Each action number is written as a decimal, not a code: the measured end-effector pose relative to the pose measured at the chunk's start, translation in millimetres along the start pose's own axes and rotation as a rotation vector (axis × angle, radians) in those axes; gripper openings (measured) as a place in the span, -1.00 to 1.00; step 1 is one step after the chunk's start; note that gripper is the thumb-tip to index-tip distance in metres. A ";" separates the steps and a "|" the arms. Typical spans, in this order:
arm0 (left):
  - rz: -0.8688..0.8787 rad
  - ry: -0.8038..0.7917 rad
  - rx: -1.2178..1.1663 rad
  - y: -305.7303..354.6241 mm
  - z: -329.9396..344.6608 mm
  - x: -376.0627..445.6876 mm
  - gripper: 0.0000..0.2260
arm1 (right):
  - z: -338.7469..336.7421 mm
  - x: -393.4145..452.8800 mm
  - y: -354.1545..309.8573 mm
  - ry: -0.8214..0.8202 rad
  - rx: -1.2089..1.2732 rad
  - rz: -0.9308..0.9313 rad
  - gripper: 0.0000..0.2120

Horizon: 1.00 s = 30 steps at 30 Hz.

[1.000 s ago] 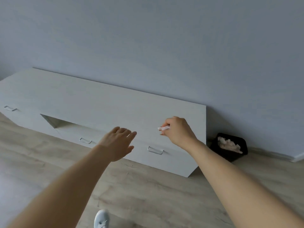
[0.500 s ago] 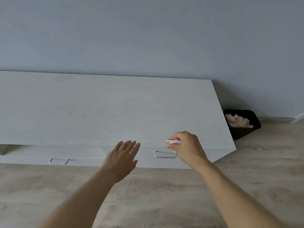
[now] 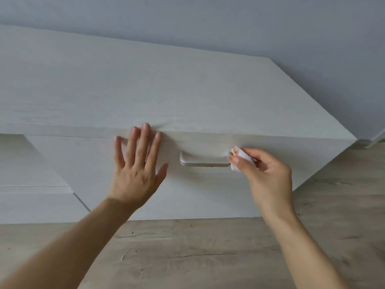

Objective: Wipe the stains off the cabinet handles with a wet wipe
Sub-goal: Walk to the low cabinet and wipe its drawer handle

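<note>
A low white cabinet (image 3: 187,90) stands against the wall. On its right drawer front is a silver handle (image 3: 205,162) with a small reddish stain on its lower bar. My right hand (image 3: 264,174) pinches a folded white wet wipe (image 3: 239,156), marked with orange, and presses it against the handle's right end. My left hand (image 3: 137,165) lies flat and spread on the drawer front just left of the handle, fingertips at the cabinet's top edge.
Light wood floor (image 3: 208,257) runs in front of the cabinet. A recessed section of the cabinet (image 3: 31,178) lies to the left. The grey wall (image 3: 250,28) is behind, with a white skirting piece (image 3: 375,140) at the far right.
The view has closed in on the right drawer. My left hand has landed flat on the drawer front, and my right hand has brought the wipe down onto the handle's right end.
</note>
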<state>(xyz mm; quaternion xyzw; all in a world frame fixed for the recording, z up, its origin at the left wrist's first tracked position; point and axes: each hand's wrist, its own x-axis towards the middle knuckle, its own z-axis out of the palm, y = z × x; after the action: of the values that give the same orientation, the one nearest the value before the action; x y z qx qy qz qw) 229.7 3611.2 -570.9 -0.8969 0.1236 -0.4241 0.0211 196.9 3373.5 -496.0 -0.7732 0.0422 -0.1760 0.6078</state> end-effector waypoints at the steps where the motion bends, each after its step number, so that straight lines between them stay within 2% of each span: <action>1: -0.020 0.073 -0.020 1.6 10.1 -0.3 -0.34 | 2.9 0.0 7.1 0.025 0.057 -0.031 -0.90; 4: -0.069 0.228 -0.103 10.2 34.0 -0.1 -0.41 | 12.6 0.6 23.8 0.068 0.142 -0.139 -0.90; 10: -0.162 0.399 -0.224 22.7 47.1 3.9 -0.49 | 16.5 1.5 33.2 0.135 0.177 -0.290 -0.87; 18: -0.195 0.612 -0.260 20.6 43.5 10.7 -0.64 | 32.6 -0.7 41.3 0.262 0.209 -0.358 -0.85; 21: -0.200 0.645 -0.271 15.9 44.5 9.6 -0.63 | 40.2 -3.5 48.6 0.327 0.162 -0.382 -0.85; 25: -0.194 0.623 -0.285 12.4 41.3 11.0 -0.61 | 45.1 -5.2 55.0 0.347 0.219 -0.364 -0.88; 30: -0.158 0.618 -0.203 13.4 47.2 12.0 -0.63 | 50.0 -14.6 66.4 0.371 0.032 -0.488 -0.85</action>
<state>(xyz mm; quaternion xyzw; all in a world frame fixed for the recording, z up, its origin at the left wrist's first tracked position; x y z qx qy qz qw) 270.5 3592.2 -593.9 -0.7301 0.0961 -0.6620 -0.1399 209.3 3406.7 -572.6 -0.7054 -0.0370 -0.4557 0.5416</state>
